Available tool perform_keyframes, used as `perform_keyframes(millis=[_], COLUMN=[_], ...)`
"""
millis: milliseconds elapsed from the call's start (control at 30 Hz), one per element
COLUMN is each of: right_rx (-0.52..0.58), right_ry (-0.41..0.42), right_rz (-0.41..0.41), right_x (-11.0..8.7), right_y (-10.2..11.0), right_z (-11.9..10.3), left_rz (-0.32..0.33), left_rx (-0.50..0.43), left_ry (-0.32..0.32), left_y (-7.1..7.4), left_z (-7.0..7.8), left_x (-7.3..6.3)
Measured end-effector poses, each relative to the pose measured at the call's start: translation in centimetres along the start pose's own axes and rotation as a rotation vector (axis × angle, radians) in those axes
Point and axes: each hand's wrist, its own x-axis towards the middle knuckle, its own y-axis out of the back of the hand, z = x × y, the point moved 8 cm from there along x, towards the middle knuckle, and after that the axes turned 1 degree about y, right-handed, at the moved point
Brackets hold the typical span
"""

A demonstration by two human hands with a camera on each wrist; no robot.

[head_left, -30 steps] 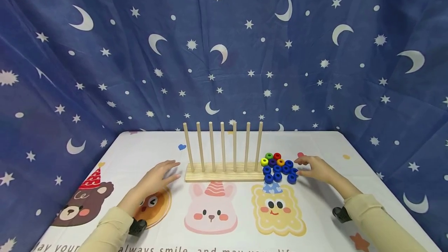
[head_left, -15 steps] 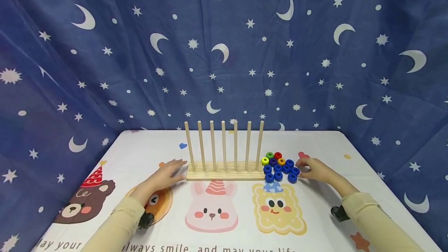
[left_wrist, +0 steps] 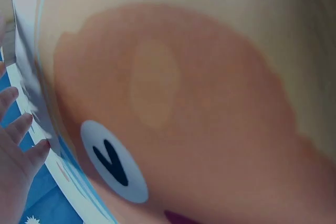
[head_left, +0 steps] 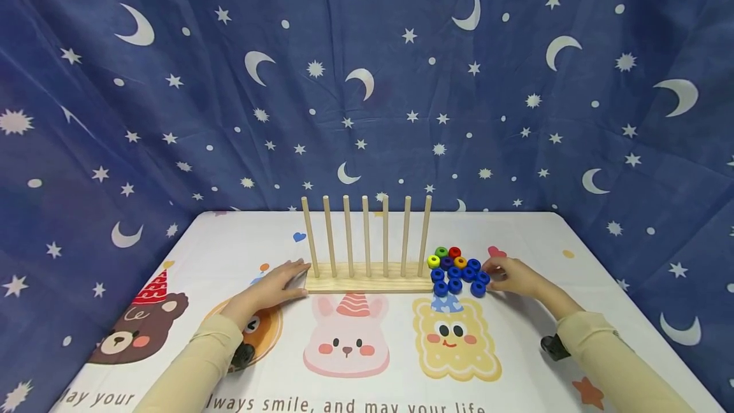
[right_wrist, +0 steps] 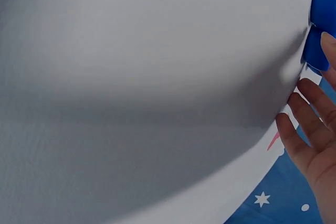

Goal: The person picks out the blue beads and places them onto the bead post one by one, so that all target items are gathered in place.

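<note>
My left hand (head_left: 275, 287) is at the left end of a wooden peg rack's base (head_left: 369, 283), index fingertip near the back corner and thumb by the front corner. Its fingers look spread and fairly straight in the left wrist view. Several upright pegs (head_left: 366, 238) stand bare in a row on the base. Beside the rack's right end lies a cluster of ring beads, mostly blue (head_left: 455, 285). My right hand (head_left: 518, 278) is at the cluster's right side, index finger and thumb around the outermost blue bead (head_left: 483, 278). In the right wrist view, its other fingers extend loosely below the blue beads (right_wrist: 317, 48).
Among the beads are a yellow bead (head_left: 434, 261), a green bead (head_left: 441, 252), a red bead (head_left: 454, 252), an orange bead (head_left: 460, 262) and a dark purple one. A printed white tablecloth (head_left: 401, 394) covers the table. A blue starry curtain (head_left: 321, 94) hangs behind and along both sides.
My left hand has moved right, from a gap away up to the rack's left end. My right hand stays beside the beads, nearly still. Rack and beads keep their places.
</note>
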Motion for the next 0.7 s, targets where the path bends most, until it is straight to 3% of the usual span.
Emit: perform_keyframes(millis=[300,533,700], right_rx=[-0.028,-0.065,-0.068], right_ry=[0.006,-0.021,0.008], right_rz=[0.017,0.000,-0.012], right_x=[0.0,0.2,0.3], right_y=[-0.5,-0.4,-0.1], right_z=[0.3,0.1,-0.6], left_rz=[-0.017,-0.104,-0.094], left_rx=[0.024,-0.076,-0.093], left_ry=[-0.062,-0.067,-0.073], left_y=[0.3,-0.7,-0.7], left_z=[0.9,0.6,0.5], left_x=[0.3,0.5,0.5])
